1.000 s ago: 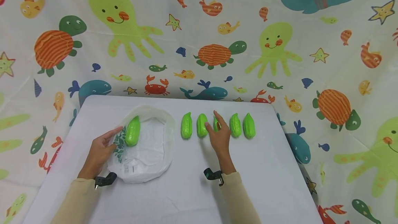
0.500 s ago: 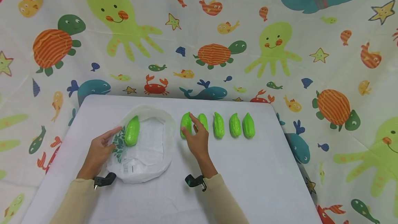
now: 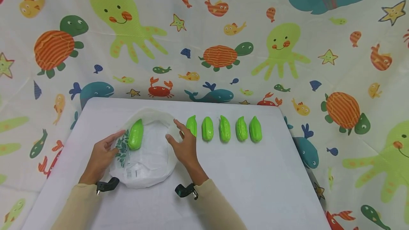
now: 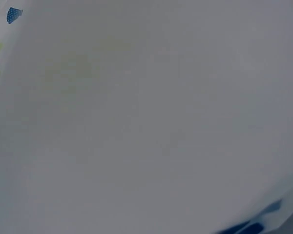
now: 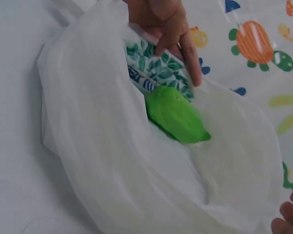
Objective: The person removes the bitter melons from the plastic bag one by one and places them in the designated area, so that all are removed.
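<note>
A white plastic bag (image 3: 151, 178) lies with its mouth spread wide and a green leaf print on its left side. One glossy green gourd-like vegetable (image 3: 136, 135) rests inside its left part; the right wrist view also shows this vegetable (image 5: 176, 114) beside the print. My left hand (image 3: 100, 157) holds the bag's left rim, thumb and index finger over the printed side. At the right rim, my right hand (image 3: 186, 148) has its thumb and fingers spread apart, with nothing between them. Part of the nearest green vegetable (image 3: 192, 125) is hidden behind that hand.
Several matching green vegetables (image 3: 225, 129) stand in a row right of the bag on the white table (image 3: 255, 184). A curtain (image 3: 204, 27) printed with sea animals hangs behind the table. Mostly blurred white surface fills the left wrist view.
My right hand has moved left, from over the row of green vegetables to the bag's right rim. The left hand and the vegetable in the bag have stayed put.
</note>
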`<state>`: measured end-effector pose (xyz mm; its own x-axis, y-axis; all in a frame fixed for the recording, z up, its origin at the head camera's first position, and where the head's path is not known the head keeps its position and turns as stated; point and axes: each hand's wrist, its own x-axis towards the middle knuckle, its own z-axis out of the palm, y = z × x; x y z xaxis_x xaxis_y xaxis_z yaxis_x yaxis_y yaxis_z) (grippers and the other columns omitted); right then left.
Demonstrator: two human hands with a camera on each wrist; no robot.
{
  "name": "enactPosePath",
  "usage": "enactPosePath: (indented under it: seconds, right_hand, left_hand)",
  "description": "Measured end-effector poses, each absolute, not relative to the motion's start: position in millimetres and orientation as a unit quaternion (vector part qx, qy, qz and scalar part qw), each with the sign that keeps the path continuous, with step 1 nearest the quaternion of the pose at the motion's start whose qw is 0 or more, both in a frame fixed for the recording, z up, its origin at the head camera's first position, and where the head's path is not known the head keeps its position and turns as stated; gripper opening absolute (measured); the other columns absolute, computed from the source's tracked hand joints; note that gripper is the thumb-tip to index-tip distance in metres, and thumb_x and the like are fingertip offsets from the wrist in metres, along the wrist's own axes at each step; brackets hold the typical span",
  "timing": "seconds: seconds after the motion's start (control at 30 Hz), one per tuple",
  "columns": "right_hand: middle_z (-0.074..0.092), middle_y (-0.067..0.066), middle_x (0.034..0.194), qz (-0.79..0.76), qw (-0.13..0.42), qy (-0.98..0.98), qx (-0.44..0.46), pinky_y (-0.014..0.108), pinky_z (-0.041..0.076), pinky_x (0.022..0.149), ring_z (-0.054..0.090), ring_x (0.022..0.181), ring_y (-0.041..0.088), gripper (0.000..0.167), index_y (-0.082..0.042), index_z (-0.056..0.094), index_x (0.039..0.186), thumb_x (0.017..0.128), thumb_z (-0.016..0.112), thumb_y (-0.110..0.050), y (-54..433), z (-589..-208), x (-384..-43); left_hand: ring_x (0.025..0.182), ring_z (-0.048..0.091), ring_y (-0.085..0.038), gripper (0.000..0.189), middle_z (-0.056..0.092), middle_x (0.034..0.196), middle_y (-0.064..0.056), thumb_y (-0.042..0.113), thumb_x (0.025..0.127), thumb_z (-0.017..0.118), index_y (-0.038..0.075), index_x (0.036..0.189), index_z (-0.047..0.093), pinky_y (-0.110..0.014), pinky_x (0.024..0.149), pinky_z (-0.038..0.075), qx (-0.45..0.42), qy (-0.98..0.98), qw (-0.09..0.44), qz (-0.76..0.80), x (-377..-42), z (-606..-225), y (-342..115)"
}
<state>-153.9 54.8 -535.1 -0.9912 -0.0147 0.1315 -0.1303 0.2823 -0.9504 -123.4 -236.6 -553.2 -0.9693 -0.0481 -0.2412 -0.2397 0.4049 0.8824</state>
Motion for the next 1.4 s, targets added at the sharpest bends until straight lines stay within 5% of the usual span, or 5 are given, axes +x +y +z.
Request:
enactPosePath:
  seconds: [0.33,1.4]
  right_hand:
    - [0.060,-0.012,0.154,0.591,0.009,-0.805,0.055,0.027,0.045,0.122,0.053,0.145,0.006,0.062,-0.030,0.058,0.153,0.096,0.079,-0.019,24.6,-540.5,-151.3]
    - [0.066,-0.009,0.148,0.482,-0.057,-0.869,0.098,0.027,0.052,0.114,0.059,0.138,0.006,0.062,-0.031,0.058,0.152,0.094,0.081,-0.034,-51.3,-562.0,-155.5]
  left_hand:
    - [0.162,0.029,-0.042,0.069,0.027,0.177,-0.009,0.001,0.102,0.049,0.025,0.166,0.039,-0.013,0.112,0.046,-0.085,0.834,0.087,0.539,-123.7,-554.8,-236.9]
    - [0.158,0.035,-0.044,0.070,0.030,0.175,-0.012,-0.002,0.100,0.050,0.019,0.166,0.040,0.000,0.096,0.047,-0.072,0.832,0.077,0.544,-123.8,-552.2,-237.5]
